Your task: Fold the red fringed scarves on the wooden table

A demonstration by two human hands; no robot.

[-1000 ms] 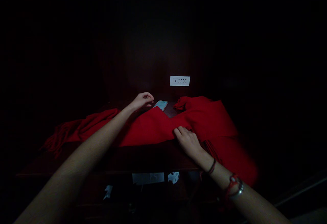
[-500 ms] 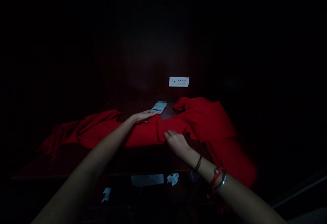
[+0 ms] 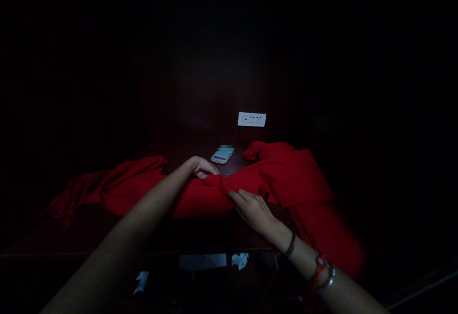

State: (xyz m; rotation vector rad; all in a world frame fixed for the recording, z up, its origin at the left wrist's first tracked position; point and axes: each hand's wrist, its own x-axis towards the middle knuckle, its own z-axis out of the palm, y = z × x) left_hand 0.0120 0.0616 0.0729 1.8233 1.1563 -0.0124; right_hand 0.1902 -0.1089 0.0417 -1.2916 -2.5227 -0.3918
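A long red scarf (image 3: 203,201) with fringed ends lies across the dark tabletop, gathered into a band at the middle and spread wider on the right. At its far edge, my left hand (image 3: 205,168) bends down with curled fingers gripping the cloth; its fingertips are partly hidden. My right hand (image 3: 253,210) pinches the near edge of the scarf, thumb side hidden. Just beyond my left hand lies a phone (image 3: 220,156) with a lit screen, apart from the cloth.
A white socket panel (image 3: 252,119) is set in the dark wall behind. The tabletop (image 3: 118,237) ends at a front edge, below which pale papers (image 3: 202,262) show. The far right part of the scarf hangs towards the edge. Surroundings are very dark.
My left hand has come off the phone's near edge and turned down onto the scarf. The fold at the scarf's middle has been smoothed and bunched. The view has tilted slightly upward.
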